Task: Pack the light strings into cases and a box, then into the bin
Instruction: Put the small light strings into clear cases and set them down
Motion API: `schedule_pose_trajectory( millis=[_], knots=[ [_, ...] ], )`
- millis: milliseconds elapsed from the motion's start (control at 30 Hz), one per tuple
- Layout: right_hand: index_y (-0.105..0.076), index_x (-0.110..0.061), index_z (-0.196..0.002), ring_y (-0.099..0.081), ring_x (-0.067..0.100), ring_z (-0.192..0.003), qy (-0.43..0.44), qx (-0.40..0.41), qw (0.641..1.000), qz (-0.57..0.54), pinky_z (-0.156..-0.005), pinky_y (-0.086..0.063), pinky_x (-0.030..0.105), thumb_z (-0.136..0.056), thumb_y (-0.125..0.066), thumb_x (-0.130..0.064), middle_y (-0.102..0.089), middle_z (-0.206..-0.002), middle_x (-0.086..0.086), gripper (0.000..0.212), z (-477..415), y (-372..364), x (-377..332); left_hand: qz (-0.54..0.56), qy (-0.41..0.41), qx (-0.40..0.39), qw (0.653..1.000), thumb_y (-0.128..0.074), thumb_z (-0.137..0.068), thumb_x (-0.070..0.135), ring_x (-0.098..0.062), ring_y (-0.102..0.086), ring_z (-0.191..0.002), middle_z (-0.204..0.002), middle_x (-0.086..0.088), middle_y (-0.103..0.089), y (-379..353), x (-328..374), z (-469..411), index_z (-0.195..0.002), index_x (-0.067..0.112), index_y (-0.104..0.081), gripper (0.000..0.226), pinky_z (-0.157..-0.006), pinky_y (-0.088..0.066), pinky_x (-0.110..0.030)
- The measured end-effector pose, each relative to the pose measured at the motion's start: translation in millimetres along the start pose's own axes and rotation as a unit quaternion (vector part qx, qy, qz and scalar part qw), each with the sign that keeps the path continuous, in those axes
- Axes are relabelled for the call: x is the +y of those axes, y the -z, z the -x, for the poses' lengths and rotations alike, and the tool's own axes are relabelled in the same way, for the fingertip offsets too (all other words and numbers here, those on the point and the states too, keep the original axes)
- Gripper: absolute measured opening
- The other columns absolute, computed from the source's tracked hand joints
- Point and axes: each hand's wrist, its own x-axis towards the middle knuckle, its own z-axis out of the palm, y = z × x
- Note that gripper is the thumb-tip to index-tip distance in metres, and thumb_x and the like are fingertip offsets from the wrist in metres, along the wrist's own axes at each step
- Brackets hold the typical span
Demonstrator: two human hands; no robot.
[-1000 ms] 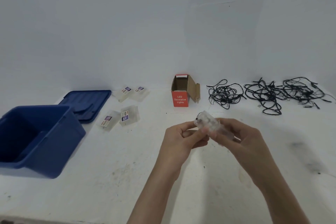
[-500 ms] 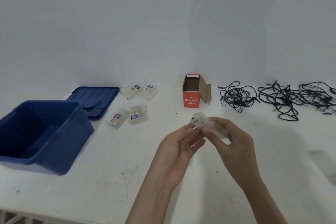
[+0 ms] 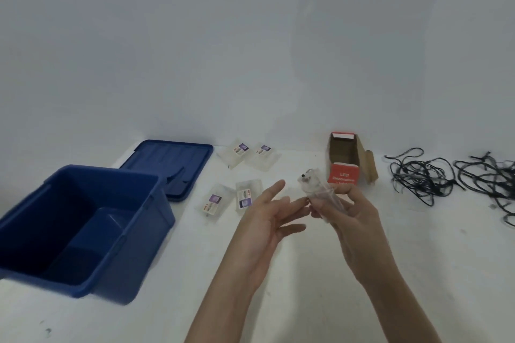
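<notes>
Above the middle of the surface [image 3: 446, 264], my right grip [image 3: 359, 220] has its fingers curled round a clear case [image 3: 320, 192], tilted in the air. My left grip [image 3: 262, 228] is beside it, fingers straight and spread, holding nothing; whether a fingertip touches the case I cannot tell. At the left edge sits the open bin [image 3: 133, 245], its lid [image 3: 170, 161] flat behind it. Four more cases [image 3: 246, 193] lie between lid and box [image 3: 344, 175]; loose light strings [image 3: 418, 175] sprawl along the right edge.
</notes>
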Motion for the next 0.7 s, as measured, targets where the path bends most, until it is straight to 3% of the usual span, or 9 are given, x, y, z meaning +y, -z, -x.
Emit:
schedule_pose_trajectory(
  millis=[100, 167, 300, 367, 400, 433, 500, 600, 700],
  knots=[
    [-0.067, -0.028, -0.065, -0.066, 0.022, -0.07, -0.028, 0.005, 0.996, -0.083, -0.069, -0.055, 0.029, -0.045, -0.09, -0.034, -0.073, -0.079, 0.012, 0.031, -20, -24, 1, -0.142, -0.053, 0.049, 0.987, -0.046, -0.095, 0.013, -0.015, -0.067, -0.089, -0.104, -0.004, -0.072, 29, 21, -31, -0.121, 0.026, -0.054, 0.031, -0.067, -0.052, -0.02],
    [-0.067, -0.025, -0.067, -0.067, 0.021, -0.068, -0.034, 0.012, 0.994, -0.105, -0.064, -0.056, 0.025, -0.029, -0.093, -0.041, -0.073, -0.079, 0.014, 0.049, -32, -39, 4, -0.252, -0.1, 0.096, 0.958, -0.048, -0.094, 0.014, -0.011, -0.061, -0.088, -0.112, -0.001, -0.067, 53, 31, -69, -0.121, 0.024, -0.057, 0.03, -0.07, -0.048, -0.017],
    [-0.065, -0.025, -0.069, -0.066, 0.023, -0.072, -0.039, 0.028, 0.995, -0.084, -0.072, -0.055, 0.03, -0.028, -0.091, -0.049, -0.073, -0.085, 0.015, 0.054, -48, -62, 13, -0.553, -0.129, 0.142, 0.811, -0.049, -0.091, 0.011, -0.024, -0.045, -0.124, -0.137, -0.005, -0.05, 101, 38, -162, -0.136, 0.015, -0.044, 0.045, -0.102, -0.029, -0.027],
    [-0.065, -0.027, -0.067, -0.066, 0.023, -0.073, -0.043, 0.038, 0.996, -0.072, -0.075, -0.052, 0.033, -0.029, -0.09, -0.051, -0.074, -0.087, 0.015, 0.051, -54, -73, 18, -0.658, -0.082, 0.131, 0.737, -0.049, -0.091, 0.014, -0.032, -0.024, -0.137, -0.149, -0.011, -0.032, 119, 37, -197, -0.145, 0.012, -0.026, 0.058, -0.11, -0.019, -0.034],
    [-0.065, -0.026, -0.069, -0.066, 0.023, -0.073, -0.048, 0.045, 0.995, -0.07, -0.075, -0.051, 0.033, -0.03, -0.09, -0.05, -0.074, -0.088, 0.016, 0.052, -57, -78, 21, -0.683, -0.046, 0.12, 0.719, -0.05, -0.091, 0.018, -0.035, -0.013, -0.141, -0.154, -0.012, -0.02, 125, 35, -208, -0.147, 0.012, -0.017, 0.065, -0.112, -0.018, -0.039],
    [-0.065, -0.023, -0.072, -0.066, 0.024, -0.074, -0.052, 0.053, 0.995, -0.067, -0.075, -0.051, 0.034, -0.032, -0.09, -0.048, -0.074, -0.089, 0.017, 0.054, -60, -81, 24, -0.689, -0.016, 0.109, 0.716, -0.052, -0.091, 0.023, -0.036, -0.006, -0.142, -0.156, -0.013, -0.012, 130, 33, -216, -0.148, 0.012, -0.01, 0.072, -0.114, -0.018, -0.043],
    [-0.062, -0.013, -0.078, -0.065, 0.025, -0.072, -0.059, 0.068, 0.994, -0.062, -0.076, -0.049, 0.035, -0.031, -0.09, -0.049, -0.074, -0.088, 0.017, 0.065, -65, -86, 29, -0.687, 0.004, 0.104, 0.719, -0.056, -0.089, 0.027, -0.035, -0.009, -0.142, -0.155, -0.012, -0.018, 137, 26, -225, -0.148, 0.01, -0.01, 0.077, -0.112, -0.021, -0.044],
    [-0.059, -0.007, -0.079, -0.064, 0.025, -0.07, -0.066, 0.089, 0.991, -0.071, -0.077, -0.048, 0.037, -0.021, -0.09, -0.053, -0.074, -0.084, 0.018, 0.08, -69, -91, 35, -0.686, -0.039, 0.155, 0.709, -0.058, -0.085, 0.022, -0.029, -0.036, -0.128, -0.137, -0.012, -0.044, 141, 21, -228, -0.135, 0.008, -0.034, 0.057, -0.101, -0.034, -0.038],
    [-0.058, -0.005, -0.082, -0.065, 0.026, -0.071, -0.064, 0.099, 0.99, -0.074, -0.078, -0.049, 0.037, -0.02, -0.09, -0.053, -0.074, -0.084, 0.018, 0.084, -69, -90, 36, -0.637, -0.079, 0.199, 0.74, -0.059, -0.083, 0.02, -0.027, -0.038, -0.124, -0.133, -0.01, -0.046, 137, 29, -216, -0.131, 0.01, -0.042, 0.052, -0.098, -0.036, -0.037]
  ],
)
